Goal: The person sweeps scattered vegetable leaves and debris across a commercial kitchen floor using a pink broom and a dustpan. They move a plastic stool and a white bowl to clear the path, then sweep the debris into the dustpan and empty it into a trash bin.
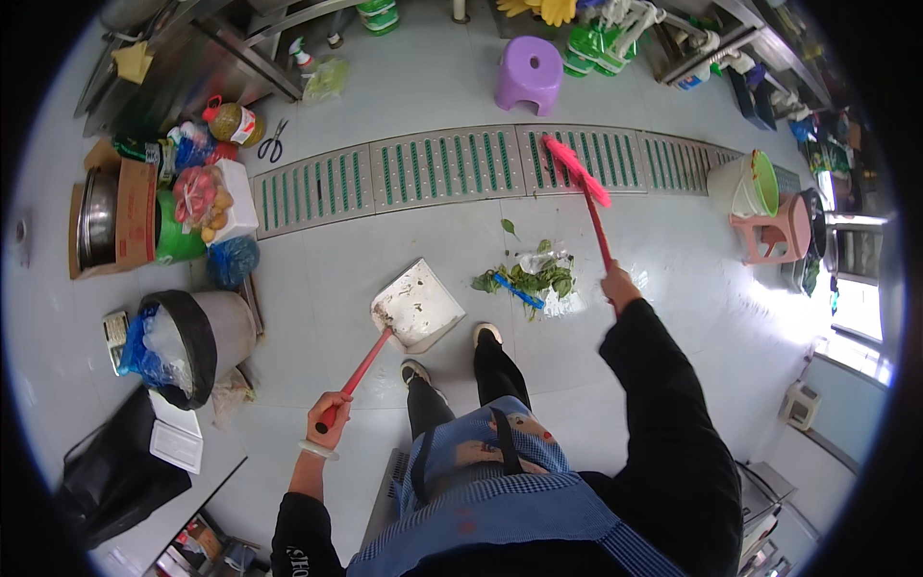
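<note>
My left hand (329, 418) grips the red handle of a white dustpan (420, 303), which lies on the grey floor in front of my feet with a few scraps in it. In my right hand (621, 287) is the dark red stick of a broom with pink bristles (575, 169). The bristles lie over the floor drain grating (447, 173), beyond a heap of green leaves (551, 278). Among the leaves are a blue strip (518, 291) and a piece of clear plastic (537, 260). A single leaf (510, 228) lies apart, toward the grating.
A purple stool (530, 76) stands past the grating. On the right, a white bucket (735, 184) rests by a pink stool (771, 231). A lined bin (223, 332), a cardboard box (135, 209) and produce bags (198, 195) line the left. Scissors (273, 142) lie on the floor.
</note>
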Action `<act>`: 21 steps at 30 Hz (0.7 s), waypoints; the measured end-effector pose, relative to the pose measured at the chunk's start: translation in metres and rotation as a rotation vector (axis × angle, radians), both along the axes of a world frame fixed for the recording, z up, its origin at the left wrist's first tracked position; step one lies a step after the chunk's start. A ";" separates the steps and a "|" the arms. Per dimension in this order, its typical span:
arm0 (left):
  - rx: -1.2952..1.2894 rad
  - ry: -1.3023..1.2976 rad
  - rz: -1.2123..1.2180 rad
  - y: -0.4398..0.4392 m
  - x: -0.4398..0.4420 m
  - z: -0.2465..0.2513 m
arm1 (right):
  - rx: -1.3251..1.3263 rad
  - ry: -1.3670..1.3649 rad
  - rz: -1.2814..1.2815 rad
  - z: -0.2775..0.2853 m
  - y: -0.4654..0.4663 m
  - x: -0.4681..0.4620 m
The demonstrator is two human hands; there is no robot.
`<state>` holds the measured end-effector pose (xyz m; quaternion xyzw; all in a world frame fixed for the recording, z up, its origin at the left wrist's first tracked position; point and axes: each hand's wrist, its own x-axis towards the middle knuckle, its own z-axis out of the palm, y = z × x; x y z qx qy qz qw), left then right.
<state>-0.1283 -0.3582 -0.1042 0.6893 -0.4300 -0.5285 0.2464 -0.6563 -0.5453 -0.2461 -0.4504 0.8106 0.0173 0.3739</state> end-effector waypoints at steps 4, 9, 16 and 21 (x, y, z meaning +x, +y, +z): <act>0.014 0.018 -0.034 -0.031 -0.012 0.006 | 0.046 0.132 0.180 -0.030 0.072 0.039; 0.039 0.014 -0.154 -0.064 -0.024 0.008 | 0.354 0.068 0.470 0.056 0.188 0.011; 0.022 -0.004 -0.338 -0.103 -0.021 0.017 | 0.277 0.019 -0.040 0.120 0.243 -0.022; 0.016 -0.050 -0.375 -0.124 -0.020 0.017 | 0.147 -0.022 -0.630 0.072 0.256 -0.056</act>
